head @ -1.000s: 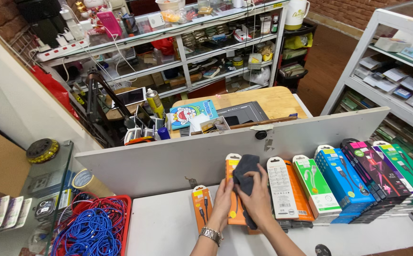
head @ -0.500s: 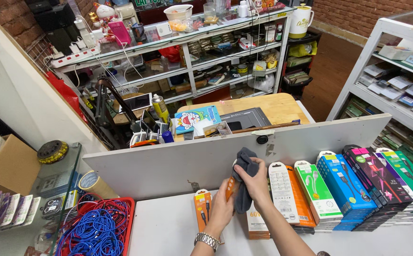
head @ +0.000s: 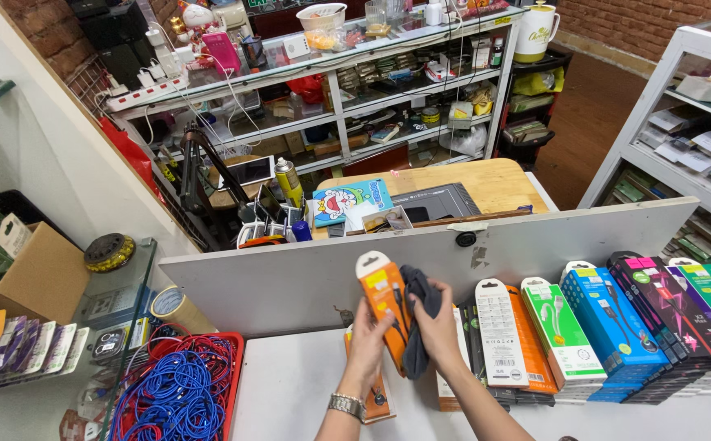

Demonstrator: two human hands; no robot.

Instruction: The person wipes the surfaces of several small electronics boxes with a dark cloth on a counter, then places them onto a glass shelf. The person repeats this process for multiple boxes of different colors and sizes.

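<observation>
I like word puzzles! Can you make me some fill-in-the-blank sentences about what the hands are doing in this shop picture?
1. The left hand holds up an ____ cable package.
2. The right hand presses a dark grey ____ against that package.
3. The tray full of blue cables is coloured ____.
4. A metal ____ sits on the left wrist.

Missing words: orange; cloth; red; watch
</observation>
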